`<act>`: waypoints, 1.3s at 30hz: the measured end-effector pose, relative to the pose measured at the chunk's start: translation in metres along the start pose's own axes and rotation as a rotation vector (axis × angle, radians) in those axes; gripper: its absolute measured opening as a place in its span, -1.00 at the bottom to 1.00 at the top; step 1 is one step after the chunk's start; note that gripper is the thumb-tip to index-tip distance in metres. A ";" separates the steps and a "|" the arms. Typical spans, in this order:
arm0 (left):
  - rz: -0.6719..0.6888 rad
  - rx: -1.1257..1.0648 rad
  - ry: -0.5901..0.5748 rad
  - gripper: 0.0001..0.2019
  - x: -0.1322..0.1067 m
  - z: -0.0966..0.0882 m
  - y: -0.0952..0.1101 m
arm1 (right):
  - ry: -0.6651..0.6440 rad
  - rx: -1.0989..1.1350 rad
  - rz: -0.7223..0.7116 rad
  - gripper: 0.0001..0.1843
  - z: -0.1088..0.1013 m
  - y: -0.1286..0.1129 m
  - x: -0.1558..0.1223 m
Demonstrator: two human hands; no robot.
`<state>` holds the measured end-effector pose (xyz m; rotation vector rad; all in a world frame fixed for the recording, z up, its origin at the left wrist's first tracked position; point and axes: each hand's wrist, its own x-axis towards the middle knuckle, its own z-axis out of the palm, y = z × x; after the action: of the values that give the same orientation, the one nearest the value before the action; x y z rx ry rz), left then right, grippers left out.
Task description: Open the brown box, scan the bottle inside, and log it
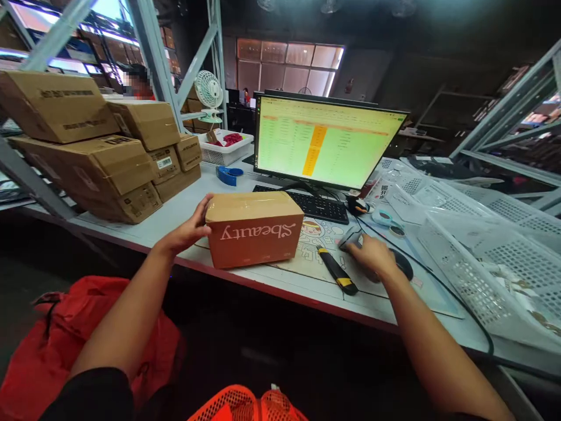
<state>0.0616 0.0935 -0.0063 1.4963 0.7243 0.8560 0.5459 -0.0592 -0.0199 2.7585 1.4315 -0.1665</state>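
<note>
A brown cardboard box (256,245) with upside-down white "Sbeauty" lettering and a taped top sits at the desk's front edge. My left hand (188,229) grips its left end, thumb toward the front face and fingers at the back corner. Over on the right, my right hand (370,254) is closed over a grey computer mouse (352,237), hiding most of it. Between box and mouse lies a black and yellow utility knife (336,270), on a mat with cartoon drawings (307,257).
Behind the box stand a black keyboard (322,207) and a lit monitor (324,140). Stacked cartons (87,164) fill the left; a blue tape dispenser (228,175) lies near them. White plastic baskets (495,251) and a black cable (438,278) occupy the right.
</note>
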 end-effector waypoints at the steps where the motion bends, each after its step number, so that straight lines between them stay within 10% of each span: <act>1: -0.009 -0.056 0.031 0.36 0.008 0.001 0.004 | 0.042 0.011 -0.023 -0.39 -0.009 -0.004 0.010; 8: -0.154 -0.137 0.253 -0.24 0.069 0.021 0.020 | -0.015 0.055 -0.293 -0.69 -0.013 -0.067 0.095; 20: -0.080 -0.258 0.249 -0.33 0.071 0.023 0.003 | -0.064 0.059 -0.341 -0.67 -0.003 -0.091 0.118; 33: -0.121 -0.220 0.113 -0.29 0.090 0.013 0.012 | -0.184 -0.122 -0.370 -0.55 0.010 -0.048 -0.040; 39: -0.124 -0.321 0.064 -0.35 0.091 0.014 0.011 | -0.221 0.896 -0.263 -0.51 -0.016 -0.074 -0.044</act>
<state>0.1217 0.1606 0.0141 1.1322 0.6829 0.8828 0.4614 -0.0515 0.0028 2.9349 1.9970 -1.3763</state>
